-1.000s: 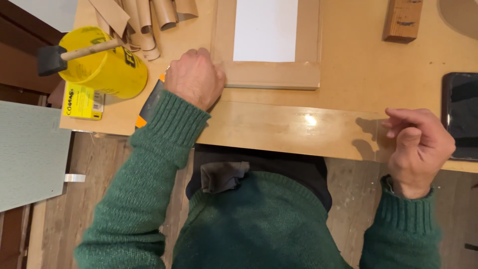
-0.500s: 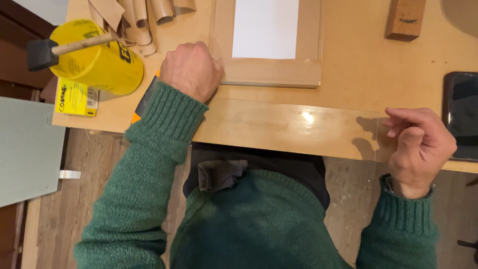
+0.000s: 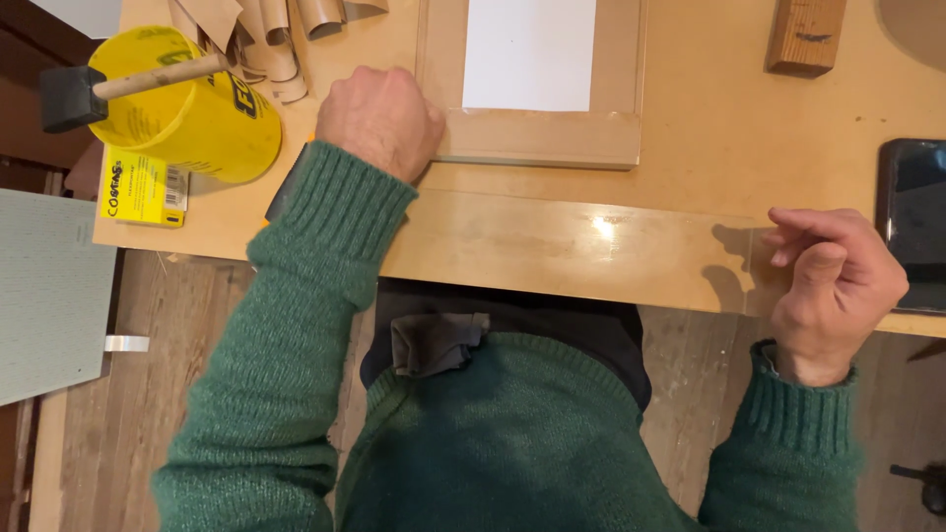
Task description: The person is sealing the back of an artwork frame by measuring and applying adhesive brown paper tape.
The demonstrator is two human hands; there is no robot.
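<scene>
My left hand (image 3: pixel 382 118) is closed in a fist, knuckles up. It rests against the lower left corner of a flat wooden frame (image 3: pixel 537 138) with a white sheet (image 3: pixel 529 51) inside. A dark and orange object (image 3: pixel 284 192) shows from under that sleeve's cuff. A wide glossy, clear strip (image 3: pixel 572 246) lies along the table's near edge. My right hand (image 3: pixel 838 286) is at its right end, with thumb and fingers pinched together on the strip's tip.
A yellow tub (image 3: pixel 187 108) with a foam brush (image 3: pixel 74 94) across it stands at the left, beside a yellow label (image 3: pixel 143 187) and curled sandpaper sheets (image 3: pixel 276 39). A wood block (image 3: pixel 806 34) lies far right, a dark phone (image 3: pixel 912 222) at the right edge.
Both hands stay where they were. Only the view has drifted slightly.
</scene>
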